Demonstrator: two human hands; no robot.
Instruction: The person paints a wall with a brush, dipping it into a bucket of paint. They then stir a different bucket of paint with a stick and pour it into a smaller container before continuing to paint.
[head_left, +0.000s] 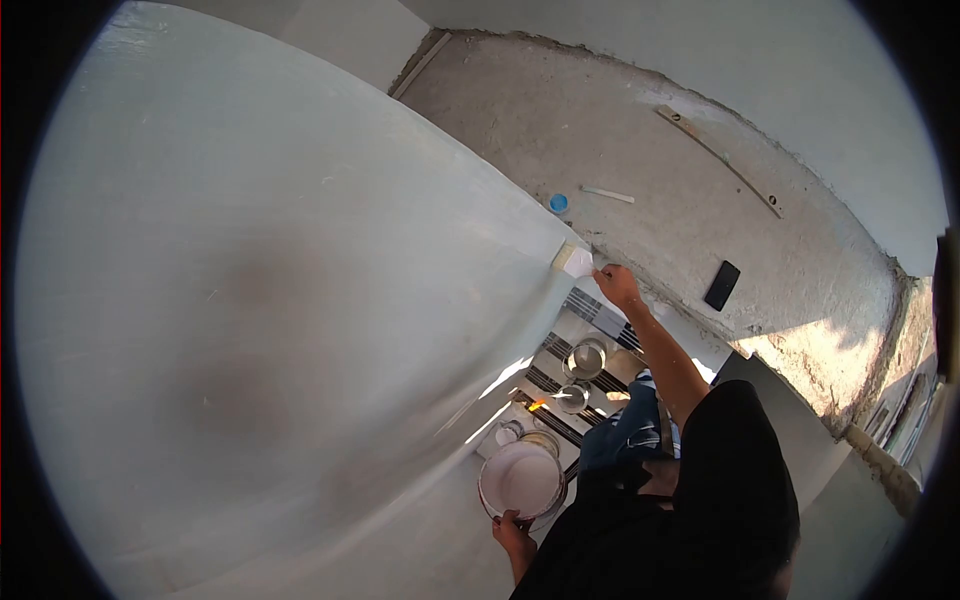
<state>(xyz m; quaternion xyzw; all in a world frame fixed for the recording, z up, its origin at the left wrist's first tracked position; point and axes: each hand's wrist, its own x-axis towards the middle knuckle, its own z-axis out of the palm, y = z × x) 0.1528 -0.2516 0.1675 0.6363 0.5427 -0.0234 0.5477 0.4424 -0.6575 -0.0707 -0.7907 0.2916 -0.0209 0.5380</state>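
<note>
My right hand [617,285] is closed around the handle of a wide paintbrush [577,262]. The brush's pale bristles lie against the light grey-white wall [330,200], close to its edge by the concrete ledge. Lower in the view, my left hand [515,533] grips the rim of a round bucket [521,480] with whitish paint inside. My left thumb shows at the rim, while the other fingers are partly hidden by the bucket.
On the concrete ledge [560,110] lie a spirit level [720,160], a black phone [722,286], a pale strip [608,194] and a small blue-topped container [558,203]. Metal pots [585,358] and a small white tub [509,432] stand below, near my legs.
</note>
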